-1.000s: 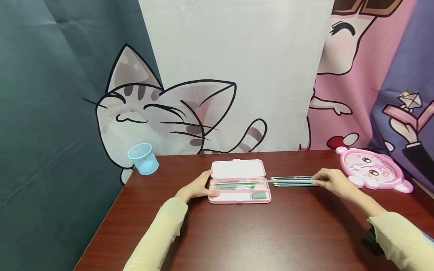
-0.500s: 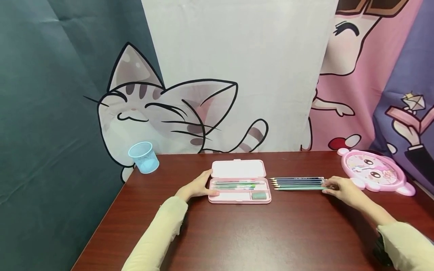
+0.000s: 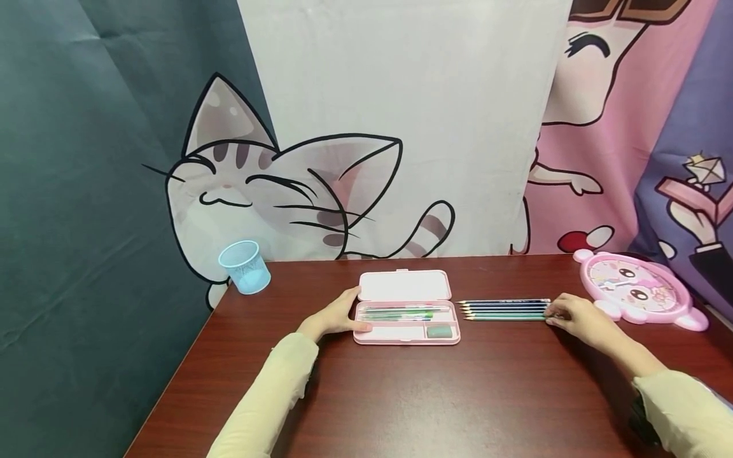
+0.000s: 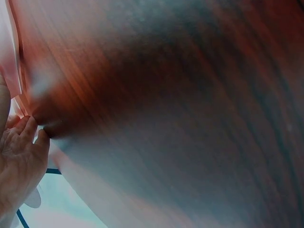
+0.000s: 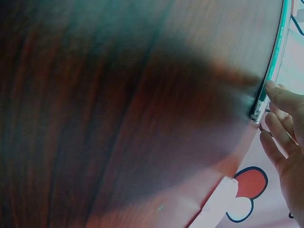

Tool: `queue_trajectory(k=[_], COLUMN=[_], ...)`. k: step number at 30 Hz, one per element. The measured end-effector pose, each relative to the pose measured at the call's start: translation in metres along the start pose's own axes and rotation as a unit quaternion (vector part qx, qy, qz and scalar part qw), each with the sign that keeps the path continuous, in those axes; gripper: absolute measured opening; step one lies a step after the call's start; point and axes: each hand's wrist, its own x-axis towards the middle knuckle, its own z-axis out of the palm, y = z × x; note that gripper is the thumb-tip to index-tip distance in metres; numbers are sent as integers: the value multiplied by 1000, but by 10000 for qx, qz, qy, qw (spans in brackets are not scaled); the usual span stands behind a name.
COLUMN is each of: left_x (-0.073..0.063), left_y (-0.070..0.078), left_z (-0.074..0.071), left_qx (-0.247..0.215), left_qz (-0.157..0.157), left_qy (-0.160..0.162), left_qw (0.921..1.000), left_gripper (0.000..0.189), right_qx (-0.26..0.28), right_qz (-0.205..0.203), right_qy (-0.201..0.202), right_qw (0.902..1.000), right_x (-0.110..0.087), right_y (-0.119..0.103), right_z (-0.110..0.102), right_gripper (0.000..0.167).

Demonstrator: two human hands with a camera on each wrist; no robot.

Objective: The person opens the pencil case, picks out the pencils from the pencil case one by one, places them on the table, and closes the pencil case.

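Note:
An opened pink pencil case (image 3: pixel 395 333) lies mid-table, its lid folded back. Inside are several slim green and clear pens (image 3: pixel 395 314) and a grey-green eraser (image 3: pixel 439 331). My left hand (image 3: pixel 334 317) grips the case's left side, thumb on the front corner, fingers at the back edge. Right of the case, several blue and green pencils (image 3: pixel 504 309) lie side by side, tips to the left. My right hand (image 3: pixel 577 316) holds their right ends between thumb and fingers. In the right wrist view, the thumb touches a green pencil (image 5: pixel 273 61) near its end.
A light blue mesh cup (image 3: pixel 245 267) stands at the table's back left corner. A pink animal-shaped clock (image 3: pixel 635 289) lies at the back right, close behind my right hand. A cartoon-printed cloth (image 3: pixel 487 127) hangs behind the dark wooden table (image 3: pixel 412 394).
My right hand has moved right and slightly down, carrying a pencil away from the case and into the row beside it. The left hand has stayed on the case.

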Motion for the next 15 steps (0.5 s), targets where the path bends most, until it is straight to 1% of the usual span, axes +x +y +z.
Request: queue_trajectory(k=[4,9,12,15], left_x=[0,0,0,1], left_y=[0,-1,-2,-2], left_z=[0,-1,-1,0], left_qx=[-17,-34,-41,-29], left_qz=[47,51,74,109], left_qy=[8,31,45,32], left_qw=[10000,10000,10000,9999], left_gripper=[100,100,99,99], right_qx=[62,223,392,666], right_qz=[163,367,294,115], right_qy=[-24,-201,-295,-402], right_qw=[9998,9989,9984,9969], right_x=[5,14,23,37], right_y=[-7,-22,-35,-49], right_z=[0,6,15,26], right_gripper=[25,21,19,17])
